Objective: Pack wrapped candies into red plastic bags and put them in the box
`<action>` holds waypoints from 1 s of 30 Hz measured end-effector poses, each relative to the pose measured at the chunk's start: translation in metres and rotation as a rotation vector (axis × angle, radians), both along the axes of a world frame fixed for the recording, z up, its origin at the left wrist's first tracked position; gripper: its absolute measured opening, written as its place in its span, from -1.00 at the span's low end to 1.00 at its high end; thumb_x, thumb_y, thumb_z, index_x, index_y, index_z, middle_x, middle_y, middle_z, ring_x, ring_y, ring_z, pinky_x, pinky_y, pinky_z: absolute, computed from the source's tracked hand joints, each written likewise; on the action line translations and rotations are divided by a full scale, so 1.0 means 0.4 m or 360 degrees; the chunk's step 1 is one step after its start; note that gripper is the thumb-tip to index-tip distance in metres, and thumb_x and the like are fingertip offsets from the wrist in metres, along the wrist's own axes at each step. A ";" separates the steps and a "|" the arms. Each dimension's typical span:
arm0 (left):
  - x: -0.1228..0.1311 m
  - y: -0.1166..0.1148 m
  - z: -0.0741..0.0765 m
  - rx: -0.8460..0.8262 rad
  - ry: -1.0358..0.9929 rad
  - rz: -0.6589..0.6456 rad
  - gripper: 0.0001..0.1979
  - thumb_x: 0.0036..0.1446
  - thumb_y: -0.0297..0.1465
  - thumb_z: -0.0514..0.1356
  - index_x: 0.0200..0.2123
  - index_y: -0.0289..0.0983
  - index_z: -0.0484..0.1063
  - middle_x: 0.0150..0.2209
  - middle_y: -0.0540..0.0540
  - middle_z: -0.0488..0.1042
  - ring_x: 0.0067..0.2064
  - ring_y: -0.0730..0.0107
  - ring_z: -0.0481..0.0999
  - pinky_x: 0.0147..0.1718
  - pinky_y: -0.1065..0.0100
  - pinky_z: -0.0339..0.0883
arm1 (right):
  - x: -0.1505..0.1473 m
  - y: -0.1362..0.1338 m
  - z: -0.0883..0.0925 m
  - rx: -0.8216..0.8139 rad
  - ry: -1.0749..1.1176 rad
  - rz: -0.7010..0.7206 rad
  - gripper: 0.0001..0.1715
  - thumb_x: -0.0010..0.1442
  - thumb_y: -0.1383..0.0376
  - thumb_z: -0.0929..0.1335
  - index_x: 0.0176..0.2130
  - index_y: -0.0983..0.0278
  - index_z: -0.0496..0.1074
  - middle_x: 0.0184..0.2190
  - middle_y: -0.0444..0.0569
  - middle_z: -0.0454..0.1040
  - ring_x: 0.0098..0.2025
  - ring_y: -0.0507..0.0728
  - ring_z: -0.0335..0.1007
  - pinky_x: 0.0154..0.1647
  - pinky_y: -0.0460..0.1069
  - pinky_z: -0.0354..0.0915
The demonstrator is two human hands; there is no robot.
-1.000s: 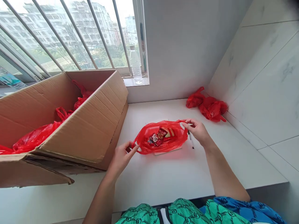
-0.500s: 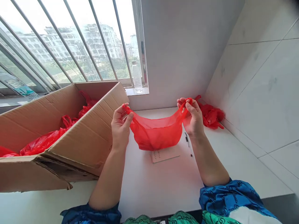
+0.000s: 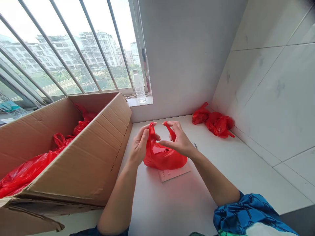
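Observation:
A red plastic bag (image 3: pixel 166 161) stands on the white table with its mouth up, partly over a small notebook (image 3: pixel 175 173). My left hand (image 3: pixel 140 146) pinches the bag's left handle and holds it upright. At the opposite side my right hand (image 3: pixel 181 141) has the other handle at its fingertips, its thumb stretched toward the left hand. Something pinkish shows inside the mouth, but I cannot make out what it is. Most of a pen (image 3: pixel 195 146) is hidden behind my right wrist.
An open cardboard box (image 3: pixel 98 160) with red plastic bags (image 3: pixel 31 168) in it fills the left side. More bunched red bags (image 3: pixel 218 124) lie by the wall at the back right. A clear bottle (image 3: pixel 139 87) stands on the sill by the barred window.
Both hands have come down and closer together, lowering the bag from its stretched position onto the notebook. Its handles now stand up near each other. The view has shifted slightly.

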State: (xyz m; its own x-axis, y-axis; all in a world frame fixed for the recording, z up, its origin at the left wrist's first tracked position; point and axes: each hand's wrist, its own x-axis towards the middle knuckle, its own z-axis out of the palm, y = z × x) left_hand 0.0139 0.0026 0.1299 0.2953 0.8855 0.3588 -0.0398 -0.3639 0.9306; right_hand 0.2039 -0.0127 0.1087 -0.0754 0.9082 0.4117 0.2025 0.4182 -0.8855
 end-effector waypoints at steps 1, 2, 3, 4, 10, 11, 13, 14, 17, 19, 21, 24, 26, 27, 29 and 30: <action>0.001 -0.006 -0.001 -0.0032 0.0070 -0.0128 -0.40 0.29 0.09 -0.03 0.11 -0.20 0.42 -0.25 -0.16 0.56 -0.19 0.21 0.58 -0.24 0.27 0.47 | -0.016 -0.005 -0.006 -0.0012 -0.0086 0.0041 -0.20 -0.01 0.02 0.55 0.16 0.01 0.30 0.20 0.03 0.17 -0.14 0.14 0.42 -0.13 0.12 0.44; 0.000 -0.012 -0.003 -0.0048 0.0158 -0.0245 -0.33 0.27 0.15 -0.09 0.07 -0.22 0.46 -0.22 -0.19 0.55 -0.15 0.17 0.57 -0.18 0.23 0.47 | -0.030 -0.009 -0.012 -0.0025 -0.0146 0.0076 -0.20 -0.02 0.02 0.56 0.16 0.02 0.32 0.20 0.04 0.16 -0.06 0.18 0.41 -0.07 0.15 0.44; -0.002 -0.016 -0.004 -0.0048 0.0255 -0.0336 -0.27 0.26 0.18 -0.15 0.01 -0.23 0.50 -0.20 -0.20 0.55 -0.11 0.14 0.55 -0.11 0.19 0.45 | -0.042 -0.011 -0.018 -0.0030 -0.0173 0.0094 -0.21 -0.02 0.01 0.56 0.15 0.04 0.34 0.19 0.05 0.17 0.00 0.22 0.40 -0.02 0.18 0.42; -0.006 -0.020 -0.005 -0.0042 0.0349 -0.0399 -0.24 0.25 0.20 -0.20 -0.04 -0.22 0.53 -0.19 -0.20 0.54 -0.07 0.12 0.54 -0.04 0.15 0.42 | -0.051 -0.013 -0.023 -0.0026 -0.0170 0.0100 -0.24 -0.01 0.01 0.55 0.13 0.06 0.35 0.17 0.05 0.18 0.03 0.24 0.39 0.01 0.20 0.41; -0.015 -0.030 -0.008 -0.0170 0.0539 -0.0573 -0.58 0.29 -0.08 0.12 0.12 -0.12 0.36 -0.14 -0.14 0.53 -0.13 0.22 0.54 -0.11 0.22 0.42 | -0.055 0.000 -0.038 -0.0064 0.0116 0.0299 -0.63 0.31 -0.04 0.30 -0.06 0.10 0.50 -0.04 -0.03 0.37 -0.14 0.13 0.45 -0.18 0.06 0.44; -0.012 -0.029 -0.012 -0.0195 0.0537 -0.0543 -0.54 0.24 -0.15 0.20 0.16 -0.11 0.29 -0.18 -0.11 0.53 -0.20 0.26 0.55 -0.19 0.26 0.43 | -0.052 0.003 -0.039 -0.0102 0.0202 0.0302 -0.61 0.32 -0.04 0.28 -0.08 0.12 0.51 -0.05 -0.04 0.39 -0.19 0.10 0.44 -0.25 0.02 0.42; -0.005 -0.024 -0.025 -0.0218 0.0521 -0.0419 -0.46 0.19 -0.23 0.27 0.18 -0.11 0.18 -0.29 -0.05 0.52 -0.30 0.34 0.53 -0.30 0.34 0.41 | -0.046 0.009 -0.039 -0.0229 0.0367 0.0295 -0.56 0.31 -0.07 0.28 -0.08 0.15 0.52 -0.04 -0.05 0.43 -0.30 0.05 0.39 -0.38 -0.04 0.36; -0.002 -0.020 -0.032 -0.0218 0.0498 -0.0363 -0.46 0.19 -0.24 0.26 0.18 -0.11 0.15 -0.32 -0.02 0.51 -0.32 0.36 0.52 -0.31 0.37 0.39 | -0.043 0.011 -0.038 -0.0311 0.0436 0.0302 -0.54 0.29 -0.09 0.29 -0.08 0.16 0.52 -0.05 -0.05 0.46 -0.37 0.02 0.35 -0.44 -0.05 0.31; 0.001 -0.003 -0.052 -0.0243 0.0344 -0.0340 -0.47 0.25 -0.23 0.21 0.19 -0.10 0.06 -0.34 0.02 0.49 -0.29 0.40 0.51 -0.27 0.39 0.38 | -0.036 0.017 -0.035 -0.0508 0.0639 0.0293 -0.47 0.26 -0.12 0.30 -0.04 0.17 0.54 -0.11 -0.05 0.55 -0.53 -0.04 0.18 -0.58 -0.07 0.16; -0.002 0.008 -0.057 -0.0298 0.0304 -0.0406 -0.50 0.27 -0.20 0.19 0.18 -0.09 0.09 -0.36 0.03 0.47 -0.30 0.42 0.49 -0.29 0.40 0.37 | -0.032 0.018 -0.032 -0.0539 0.0742 0.0265 -0.48 0.23 -0.11 0.32 -0.05 0.16 0.56 -0.10 -0.05 0.57 -0.56 -0.05 0.13 -0.61 -0.07 0.11; -0.006 0.011 -0.054 -0.0357 0.0337 -0.0462 -0.58 0.27 -0.16 0.17 0.13 -0.12 0.21 -0.36 0.01 0.47 -0.32 0.41 0.48 -0.33 0.41 0.36 | -0.030 0.019 -0.031 -0.0515 0.0805 0.0238 -0.52 0.21 -0.10 0.35 -0.09 0.15 0.58 -0.06 -0.05 0.57 -0.56 -0.06 0.13 -0.60 -0.07 0.13; -0.005 0.005 -0.046 -0.0412 0.0459 -0.0533 -0.69 0.25 -0.10 0.17 -0.17 -0.21 0.44 -0.35 -0.05 0.49 -0.35 0.37 0.48 -0.40 0.39 0.35 | -0.030 0.018 -0.032 -0.0472 0.0802 0.0206 -0.53 0.20 -0.10 0.36 -0.12 0.16 0.59 -0.07 -0.02 0.56 -0.53 -0.04 0.16 -0.54 -0.07 0.19; 0.000 0.001 -0.044 -0.0415 0.0492 -0.0560 -0.67 0.23 -0.08 0.18 -0.35 -0.24 0.47 -0.35 -0.08 0.50 -0.32 0.33 0.49 -0.39 0.38 0.35 | -0.026 0.016 -0.031 -0.0463 0.0739 0.0215 -0.52 0.22 -0.12 0.35 -0.11 0.16 0.57 -0.08 -0.02 0.55 -0.49 -0.03 0.20 -0.51 -0.07 0.22; 0.002 0.002 -0.045 -0.0436 0.0456 -0.0552 -0.65 0.23 -0.08 0.18 -0.39 -0.24 0.47 -0.34 -0.09 0.51 -0.30 0.32 0.50 -0.36 0.37 0.36 | -0.021 0.014 -0.029 -0.0451 0.0693 0.0230 -0.52 0.23 -0.12 0.34 -0.11 0.15 0.56 -0.08 -0.02 0.53 -0.48 -0.02 0.21 -0.50 -0.08 0.23; 0.007 0.008 -0.054 -0.0554 0.0265 -0.0518 -0.66 0.24 -0.09 0.17 -0.39 -0.23 0.46 -0.35 -0.07 0.51 -0.27 0.34 0.50 -0.28 0.38 0.36 | -0.007 0.010 -0.022 -0.0395 0.0566 0.0303 -0.54 0.25 -0.11 0.33 -0.13 0.15 0.57 -0.08 -0.04 0.46 -0.46 -0.03 0.21 -0.49 -0.07 0.23; 0.008 0.013 -0.060 -0.0637 0.0153 -0.0503 -0.67 0.25 -0.10 0.16 -0.40 -0.23 0.44 -0.37 -0.05 0.49 -0.28 0.37 0.48 -0.26 0.39 0.35 | 0.003 0.008 -0.017 -0.0359 0.0471 0.0367 -0.54 0.27 -0.11 0.31 -0.14 0.14 0.57 -0.11 -0.05 0.43 -0.45 -0.02 0.22 -0.48 -0.07 0.23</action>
